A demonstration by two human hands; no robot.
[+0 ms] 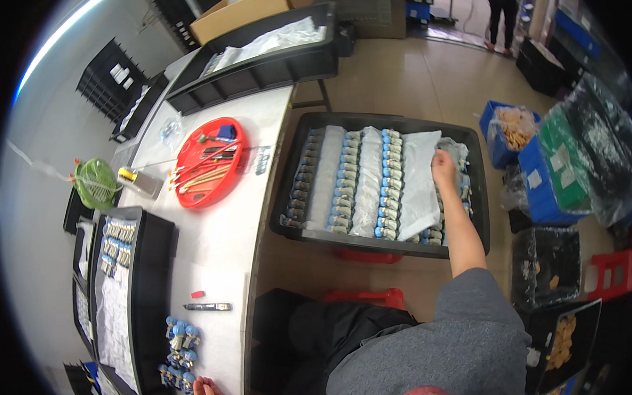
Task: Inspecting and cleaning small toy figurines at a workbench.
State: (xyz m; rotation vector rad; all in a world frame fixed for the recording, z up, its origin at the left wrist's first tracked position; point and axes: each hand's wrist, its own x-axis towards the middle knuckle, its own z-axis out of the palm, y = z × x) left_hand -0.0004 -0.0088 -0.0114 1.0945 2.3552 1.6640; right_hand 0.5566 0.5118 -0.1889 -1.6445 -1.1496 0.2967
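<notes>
Over the right side of a large black tray (pixel 280 196), my right hand (pixel 441 167) has its fingers closed at the edge of a white wrapping sheet (pixel 418 179). Rows of small blue-and-white figurines (pixel 390 173) fill the tray, separated by strips of white sheet (pixel 369 180). Part of the row beneath my right forearm is hidden. My left hand (pixel 210 391) rests low on the white table, fingers stretched out, beside a cluster of similar figurines (pixel 180 353). It grips nothing that I can see.
The white table (pixel 220 246) carries a red round tray of tools (pixel 211 196), a black cutter knife (pixel 208 306), a black crate of figurines (pixel 157 261) and another black crate (pixel 264 74). Blue bins (pixel 539 181) stand on the floor at right. A red stool (pixel 368 297) sits below the tray.
</notes>
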